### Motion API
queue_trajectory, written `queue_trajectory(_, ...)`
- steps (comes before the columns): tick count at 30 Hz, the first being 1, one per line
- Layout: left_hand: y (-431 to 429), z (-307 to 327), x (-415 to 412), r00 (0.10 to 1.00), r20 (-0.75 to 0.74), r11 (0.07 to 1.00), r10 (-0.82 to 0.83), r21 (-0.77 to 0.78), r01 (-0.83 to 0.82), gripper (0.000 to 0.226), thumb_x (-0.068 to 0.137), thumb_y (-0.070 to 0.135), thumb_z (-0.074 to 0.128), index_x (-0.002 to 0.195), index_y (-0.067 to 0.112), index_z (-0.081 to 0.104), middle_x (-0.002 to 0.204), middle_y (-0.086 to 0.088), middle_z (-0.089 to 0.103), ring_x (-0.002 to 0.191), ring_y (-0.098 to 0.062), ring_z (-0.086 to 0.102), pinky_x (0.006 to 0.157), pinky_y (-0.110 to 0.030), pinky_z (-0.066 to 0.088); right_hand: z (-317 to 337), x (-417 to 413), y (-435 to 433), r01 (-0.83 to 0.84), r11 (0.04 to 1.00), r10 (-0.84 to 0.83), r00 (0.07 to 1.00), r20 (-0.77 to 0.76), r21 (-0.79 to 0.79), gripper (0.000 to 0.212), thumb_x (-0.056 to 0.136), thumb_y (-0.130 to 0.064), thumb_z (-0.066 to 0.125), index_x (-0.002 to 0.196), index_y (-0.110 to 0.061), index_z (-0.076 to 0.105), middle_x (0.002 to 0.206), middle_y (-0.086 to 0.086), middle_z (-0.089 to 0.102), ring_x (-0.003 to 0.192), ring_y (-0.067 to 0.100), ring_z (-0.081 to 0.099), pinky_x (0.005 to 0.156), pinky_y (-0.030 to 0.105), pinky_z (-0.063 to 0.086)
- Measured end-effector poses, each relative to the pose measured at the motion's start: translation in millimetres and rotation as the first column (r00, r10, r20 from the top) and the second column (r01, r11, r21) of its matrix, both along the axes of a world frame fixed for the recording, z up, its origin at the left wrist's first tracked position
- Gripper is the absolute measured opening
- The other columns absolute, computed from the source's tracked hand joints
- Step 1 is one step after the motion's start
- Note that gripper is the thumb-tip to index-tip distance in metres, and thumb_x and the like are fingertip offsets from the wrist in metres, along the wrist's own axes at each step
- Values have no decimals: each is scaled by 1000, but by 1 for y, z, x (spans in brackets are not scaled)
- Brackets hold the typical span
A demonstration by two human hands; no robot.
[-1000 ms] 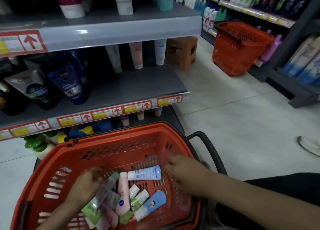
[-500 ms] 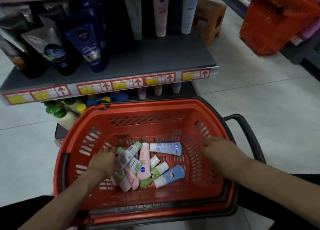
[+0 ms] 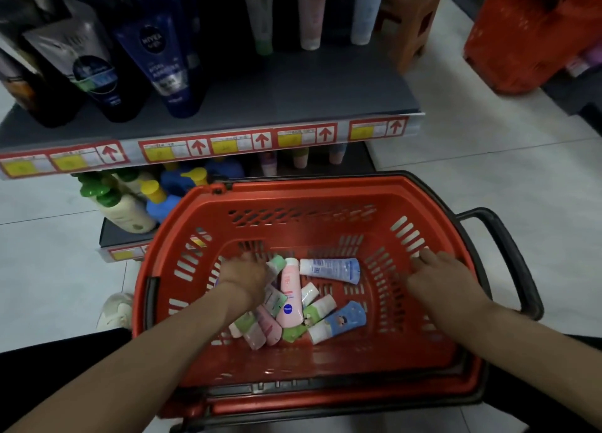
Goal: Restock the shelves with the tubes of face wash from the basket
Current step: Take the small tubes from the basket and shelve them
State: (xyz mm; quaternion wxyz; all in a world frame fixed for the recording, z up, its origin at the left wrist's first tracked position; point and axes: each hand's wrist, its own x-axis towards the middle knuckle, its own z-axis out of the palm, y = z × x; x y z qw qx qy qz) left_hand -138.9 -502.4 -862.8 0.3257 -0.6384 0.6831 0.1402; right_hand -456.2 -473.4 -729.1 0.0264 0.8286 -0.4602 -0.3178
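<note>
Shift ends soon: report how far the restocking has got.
Possibly done: three pale tubes stand on the shelf. In hand: left hand is on the pile in the basket, grip hidden; right hand rests on its wall. Left: the whole pile.

Slid right hand (image 3: 436, 279) off the white-and-blue tube (image 3: 329, 270), out to the right wall of the basket (image 3: 379, 229); pushed left hand (image 3: 245, 274) deeper onto the pile of tubes (image 3: 290, 305); tipped view down.

Mostly plastic before me
Slotted red plastic basket (image 3: 309, 204), glossy plastic tubes (image 3: 290, 296); matt grey shelf (image 3: 293, 90) at twelve o'clock.
</note>
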Motion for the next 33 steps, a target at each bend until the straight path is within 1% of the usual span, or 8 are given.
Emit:
queue_trajectory(2,-5,-6,-10,999,-41,997,-22,-76,18,52,96,36,59,146,27,51,148,-7,51,136,-34,51,104,-52,47,-2,-6,-1,10,1000,-10,999,-40,19,43,89,-12,62,131,-19,63,131,8,60,129,32,46,102,40,37)
queue_trajectory(8,-17,-18,-38,950,-235,967,-203,-201,157,41,95,42,58,133,24,54,127,-5,58,117,-34,61,95,-47,52,-6,-16,1,24,998,-24,1000,2,58,49,91,-24,67,138,-19,57,138,8,58,134,33,42,110,41,32)
queue_trajectory(11,-26,-33,-38,979,-197,985,-45,-170,11,48,90,48,64,130,23,53,127,-4,57,118,-33,59,95,-48,51,-9,-24,2,17,997,-22,997,69,74,50,90,-25,66,139,-20,58,137,7,59,133,32,45,111,41,31)
queue_trajectory(17,-13,-70,-4,931,-189,950,312,31,-312,59,83,64,62,125,22,59,121,-5,67,106,-29,70,88,-42,57,-24,-40,6,-24,1000,25,984,179,-6,43,36,-31,90,76,-24,75,75,1,68,79,26,63,76,37,48)
queue_trajectory(20,-1,-88,12,860,-325,915,393,42,-402,59,89,58,56,131,17,54,107,-3,71,95,-29,71,82,-40,57,-26,-43,10,-41,999,48,969,244,-30,34,41,-25,86,71,-23,69,71,1,64,76,26,62,73,38,47)
queue_trajectory(25,11,-80,4,634,-530,810,563,202,-551,55,77,57,86,112,25,59,94,3,75,83,-16,71,68,-30,53,-26,-46,11,-28,999,35,967,253,-32,33,44,-21,87,72,-23,69,71,2,65,79,27,63,74,39,47)
queue_trajectory(29,27,-71,-23,529,-606,801,594,390,-453,54,73,35,97,115,23,64,102,8,72,93,-6,68,71,-9,48,-25,-44,12,-17,999,24,978,206,-39,32,46,-23,86,73,-23,70,71,1,65,79,28,62,77,39,41)
queue_trajectory(33,39,-60,-53,632,-563,833,533,480,-274,65,70,30,98,128,23,72,116,4,75,105,-14,71,91,-27,59,-21,-39,11,-47,999,48,992,119,-6,34,41,-26,87,72,-23,72,67,1,65,74,28,63,77,40,41)
